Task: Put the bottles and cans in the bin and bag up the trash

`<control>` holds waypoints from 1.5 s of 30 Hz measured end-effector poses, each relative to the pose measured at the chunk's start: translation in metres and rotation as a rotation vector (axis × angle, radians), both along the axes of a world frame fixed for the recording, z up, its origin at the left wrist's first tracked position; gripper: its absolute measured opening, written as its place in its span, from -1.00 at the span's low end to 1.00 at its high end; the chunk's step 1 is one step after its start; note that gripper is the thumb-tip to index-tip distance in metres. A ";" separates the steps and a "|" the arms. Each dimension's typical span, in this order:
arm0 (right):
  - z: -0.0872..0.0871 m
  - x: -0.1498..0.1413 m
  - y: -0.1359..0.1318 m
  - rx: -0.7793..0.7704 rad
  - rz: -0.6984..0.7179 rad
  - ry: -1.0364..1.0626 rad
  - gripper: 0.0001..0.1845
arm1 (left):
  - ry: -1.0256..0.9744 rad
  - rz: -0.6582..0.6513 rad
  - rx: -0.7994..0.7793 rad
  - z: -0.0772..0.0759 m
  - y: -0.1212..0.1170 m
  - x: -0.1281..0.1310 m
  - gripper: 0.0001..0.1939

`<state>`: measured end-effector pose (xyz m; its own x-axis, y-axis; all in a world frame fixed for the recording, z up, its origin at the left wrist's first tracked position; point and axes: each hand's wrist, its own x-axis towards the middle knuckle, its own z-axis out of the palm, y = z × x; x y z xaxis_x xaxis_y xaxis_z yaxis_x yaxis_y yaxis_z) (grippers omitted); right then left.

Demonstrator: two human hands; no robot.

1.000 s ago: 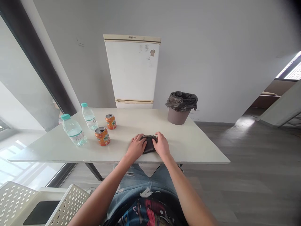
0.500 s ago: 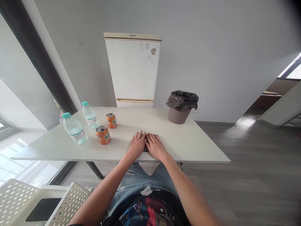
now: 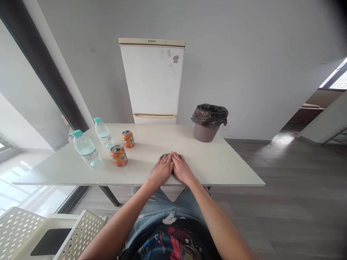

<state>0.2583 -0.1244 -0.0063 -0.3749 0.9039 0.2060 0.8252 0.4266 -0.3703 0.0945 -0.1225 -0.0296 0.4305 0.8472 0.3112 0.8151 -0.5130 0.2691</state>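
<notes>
My left hand (image 3: 163, 169) and my right hand (image 3: 182, 168) lie side by side, palms down, near the table's front edge. Their fingers are stretched out and meet in the middle. Beneath them is a flat, dark object (image 3: 163, 156), mostly covered, so its kind cannot be made out. Off to the left stand two orange drink cans (image 3: 119, 156), both with opened tops, and two clear plastic bottles (image 3: 86, 150) with green caps.
The white table (image 3: 151, 135) carries all of this. A brown bin (image 3: 205, 133) lined with a black bag stands at its back right. Behind is a white fridge (image 3: 152, 79). White perforated baskets (image 3: 81, 234) sit at the lower left.
My left hand has slid right and my right hand's fingers have drawn in, so the fingertips now touch over the dark object. Cans, bottles and bin stay put.
</notes>
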 end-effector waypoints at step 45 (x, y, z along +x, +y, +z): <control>0.005 0.015 -0.007 0.085 0.048 -0.015 -0.45 | -0.389 0.092 -0.078 0.010 0.003 -0.030 -0.58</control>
